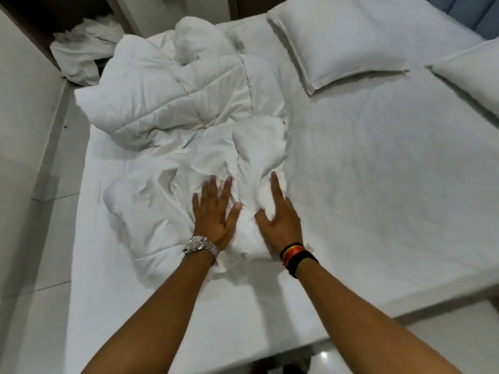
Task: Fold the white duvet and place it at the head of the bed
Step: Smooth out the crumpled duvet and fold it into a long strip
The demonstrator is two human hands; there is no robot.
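We are pressing both hands, left hand (216,211) and right hand (280,220), fingers spread flat and gripping nothing, on the crumpled duvet (172,103). Folding is barely starting (pillows (340,41) mark the head); next we are needing to find an edge.

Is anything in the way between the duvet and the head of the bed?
Two pillows sit at the head: a pillow and a second pillow at the right edge. The bare sheet between them and the crumpled duvet looks clear.
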